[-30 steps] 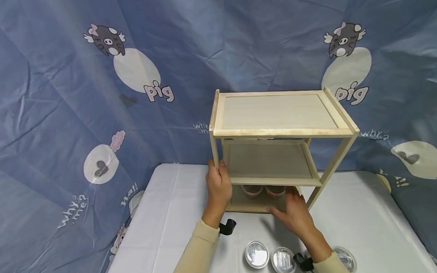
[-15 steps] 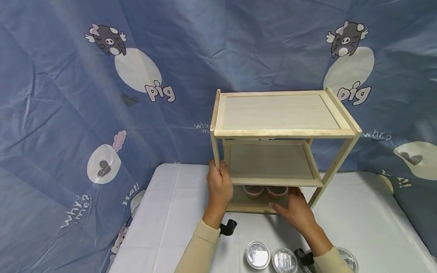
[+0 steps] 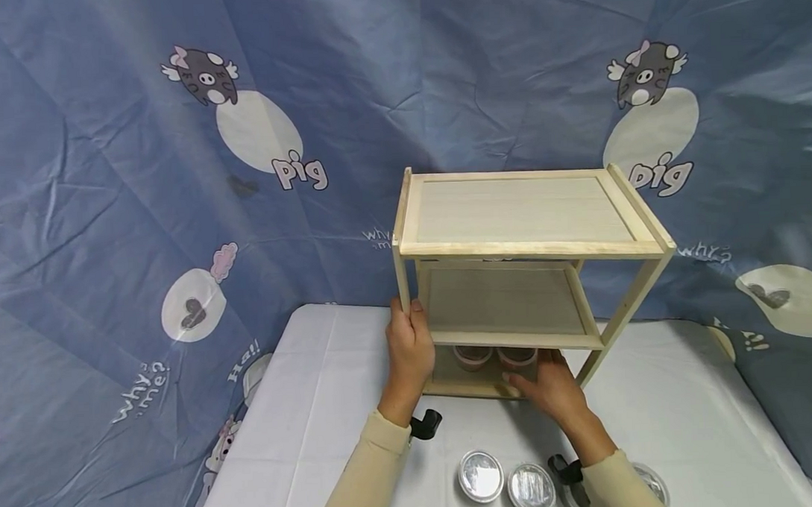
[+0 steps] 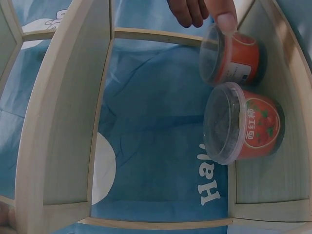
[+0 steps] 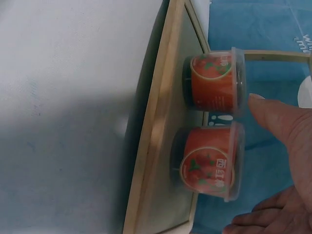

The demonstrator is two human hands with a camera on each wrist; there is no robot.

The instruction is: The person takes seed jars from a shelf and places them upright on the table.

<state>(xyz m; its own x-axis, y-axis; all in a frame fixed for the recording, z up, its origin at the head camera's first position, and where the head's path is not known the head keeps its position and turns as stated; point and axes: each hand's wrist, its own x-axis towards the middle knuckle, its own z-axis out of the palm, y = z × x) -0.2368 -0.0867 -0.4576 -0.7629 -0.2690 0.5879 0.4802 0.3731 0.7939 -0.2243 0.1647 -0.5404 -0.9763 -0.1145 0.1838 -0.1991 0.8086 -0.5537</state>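
Note:
A three-tier light wooden shelf unit (image 3: 513, 247) stands on the table. My left hand (image 3: 409, 347) grips its left front post; a bit of that hand shows at the lower left corner of the left wrist view. Two clear lidded plastic tubs with red tomato-picture labels sit on the bottom tier, the left tub (image 3: 473, 355) beside the right tub (image 3: 517, 359). My right hand (image 3: 555, 390) is at the right tub, thumb (image 5: 265, 109) and fingers spread on either side of it. A gap shows between thumb and lid in the right wrist view, so the hand appears not to hold it.
Several round containers with shiny tops are on the white table in front of the shelf, among them one container (image 3: 481, 476) and another (image 3: 531, 489); my right forearm partly covers others. A blue printed curtain (image 3: 351, 233) hangs close behind the shelf.
My right hand has shifted slightly, its thumb rising a little in the head view towards the right tub. The left hand keeps its grip on the post. The whole view has shifted slightly.

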